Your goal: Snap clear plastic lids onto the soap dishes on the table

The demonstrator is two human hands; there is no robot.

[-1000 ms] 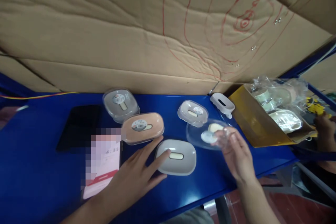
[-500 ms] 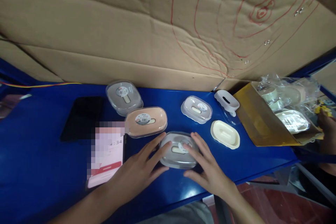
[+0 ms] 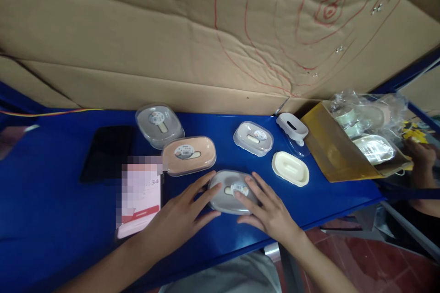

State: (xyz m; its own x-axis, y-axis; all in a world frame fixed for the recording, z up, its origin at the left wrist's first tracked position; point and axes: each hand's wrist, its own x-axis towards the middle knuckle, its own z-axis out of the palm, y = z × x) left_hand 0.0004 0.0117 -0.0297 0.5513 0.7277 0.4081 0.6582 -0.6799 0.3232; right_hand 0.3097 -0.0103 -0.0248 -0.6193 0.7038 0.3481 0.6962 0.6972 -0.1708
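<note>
A grey soap dish (image 3: 223,203) with a clear lid and a round barcode sticker lies flat on the blue table between my hands. At its left end my left hand (image 3: 187,208) has its fingers apart, the fingertips at the lid's edge. My right hand (image 3: 270,208) reaches over the right end with fingers spread, some fingertips on the lid by the sticker (image 3: 238,188). Just behind sit a peach soap dish (image 3: 202,146) and another grey soap dish (image 3: 172,126), both lidded and stickered.
A lidded pale soap dish (image 3: 245,135), a grey dish part (image 3: 290,126) and a cream tray (image 3: 292,169) lie right of centre. Beyond them stands a carton (image 3: 319,146) of wrapped dishes. A lit phone (image 3: 140,224) and a black device (image 3: 106,153) lie left. Another person's hand (image 3: 421,153) shows far right.
The sticker shows more fully as my right fingers have shifted slightly on the lid. My left hand keeps its place at the dish. The whole view has shifted a little.
</note>
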